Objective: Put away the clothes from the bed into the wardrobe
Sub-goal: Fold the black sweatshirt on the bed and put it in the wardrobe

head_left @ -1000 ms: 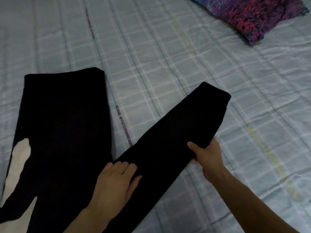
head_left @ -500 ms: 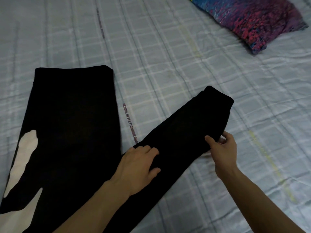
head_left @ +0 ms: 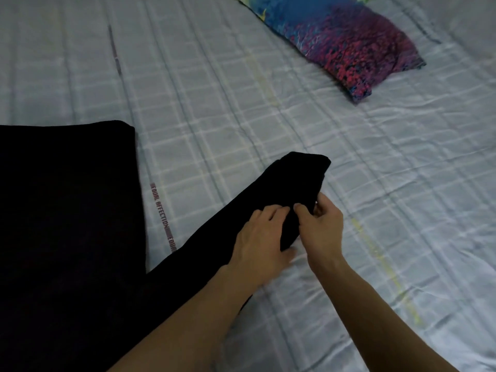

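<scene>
A black garment (head_left: 69, 224) lies spread on the bed, its body at the left and one long sleeve (head_left: 292, 181) stretching right towards the middle. My right hand (head_left: 320, 229) pinches the sleeve's right edge near the cuff, thumb on top. Beside it, my left hand (head_left: 261, 237) rests on the sleeve with its fingertips pressing the cloth, close to my right thumb. The cuff end lies just beyond both hands.
The bed is covered by a pale blue checked sheet (head_left: 214, 103) with a printed text strip. A multicoloured blue, red and purple pillow (head_left: 346, 41) lies at the far right. No wardrobe is in view.
My left hand slid up the sleeve towards the cuff until it met my right hand. The sleeve end has bunched and shortened. The view shifted, so the garment's body sits further left.
</scene>
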Tool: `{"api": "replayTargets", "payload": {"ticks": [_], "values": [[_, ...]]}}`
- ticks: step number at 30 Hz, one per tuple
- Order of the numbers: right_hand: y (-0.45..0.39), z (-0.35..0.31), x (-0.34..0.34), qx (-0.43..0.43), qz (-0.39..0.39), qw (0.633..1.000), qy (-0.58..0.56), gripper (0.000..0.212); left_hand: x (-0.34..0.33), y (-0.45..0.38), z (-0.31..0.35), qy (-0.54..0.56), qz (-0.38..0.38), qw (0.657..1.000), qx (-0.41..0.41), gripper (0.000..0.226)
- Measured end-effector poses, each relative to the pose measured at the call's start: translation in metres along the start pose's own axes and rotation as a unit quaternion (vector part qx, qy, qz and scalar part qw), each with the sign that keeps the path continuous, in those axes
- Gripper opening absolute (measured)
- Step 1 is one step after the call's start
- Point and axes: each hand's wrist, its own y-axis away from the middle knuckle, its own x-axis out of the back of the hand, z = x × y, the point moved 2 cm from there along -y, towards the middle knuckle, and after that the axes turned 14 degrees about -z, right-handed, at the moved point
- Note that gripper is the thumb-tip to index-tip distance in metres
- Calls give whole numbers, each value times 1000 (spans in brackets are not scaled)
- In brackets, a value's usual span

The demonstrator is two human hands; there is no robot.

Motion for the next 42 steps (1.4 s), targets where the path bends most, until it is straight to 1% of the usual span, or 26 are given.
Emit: {"api": "replayTargets", "payload": {"ticks": [3, 5, 7, 9, 10, 11, 12, 13, 14, 15, 17, 18, 19, 21, 24, 27, 29, 30, 31, 32, 33, 34, 35, 38, 40, 42], "values": [[4, -25, 5, 39, 2, 999, -1, 53, 15, -8, 24, 84, 20, 995, -47, 61], [11, -48, 12, 72, 19, 997, 13, 58, 37, -2, 42, 164, -6, 982, -90, 54], [18, -75, 17, 133, 23, 990, 40, 57, 67, 7, 52, 246, -36, 960, -127, 52], [18, -94, 14, 198, 3, 977, 76, 61, 97, 11, 49, 310, -32, 942, -127, 48], [13, -96, 9, 219, -18, 970, 105, 65, 107, 10, 40, 329, -16, 938, -109, 40], [3, -90, 2, 225, -45, 961, 152, 68, 113, 6, 27, 316, 6, 946, -72, 30], [-10, -79, -6, 212, -80, 950, 216, 69, 117, 1, 10, 256, 21, 966, -15, 22], [-26, -61, -13, 180, -124, 934, 283, 68, 118, -3, -9, 165, 15, 984, 64, 26], [-40, -42, -18, 133, -175, 912, 347, 69, 114, -4, -27, 82, -13, 986, 147, 40], [-53, -21, -19, 91, -217, 884, 403, 70, 107, -1, -42, 33, -59, 975, 210, 52], [-67, 9, -11, 60, -251, 842, 474, 74, 87, 11, -63, -15, -124, 957, 261, 57], [-68, 18, -5, 68, -245, 841, 478, 72, 76, 18, -69, -57, -129, 955, 262, 55], [-66, 25, 1, 85, -226, 854, 461, 71, 66, 25, -74, -102, -111, 955, 257, 53], [-55, 34, 13, 100, -152, 893, 413, 74, 50, 35, -76, -161, -36, 958, 233, 53], [-45, 41, 27, 14, -61, 941, 334, 85, 39, 29, -71, -165, 75, 974, 138, 49], [-52, 35, 35, -62, -33, 973, 220, 82, 38, 10, -51, -152, 95, 981, 69, 43], [-63, 29, 36, -107, -24, 992, 68, 83, 38, -5, -37, -144, 94, 984, 35, 40], [-69, 27, 36, -129, -19, 991, -21, 82, 38, -12, -32, -141, 88, 986, 27, 39], [-75, 27, 35, -143, -15, 984, -104, 75, 37, -19, -27, -137, 83, 987, 23, 39], [-80, 26, 34, -137, -17, 976, -167, 61, 36, -26, -24, -136, 76, 988, 19, 39], [-84, 24, 34, -119, -20, 973, -195, 45, 34, -31, -21, -139, 68, 988, 16, 39], [-86, 21, 33, -95, -25, 978, -186, 34, 32, -36, -19, -148, 61, 987, 8, 40], [-86, 19, 34, -63, -31, 986, -151, 30, 30, -40, -16, -158, 55, 986, 2, 41], [-80, 16, 34, 27, -79, 996, 14, 24, 26, -48, -12, -164, 42, 986, 4, 43], [-76, 18, 33, 18, -128, 991, 29, 16, 24, -52, -13, -155, 34, 987, 16, 44], [-73, 18, 33, -43, -156, 986, -33, 23, 21, -53, -13, -154, 29, 988, 18, 45]]}}
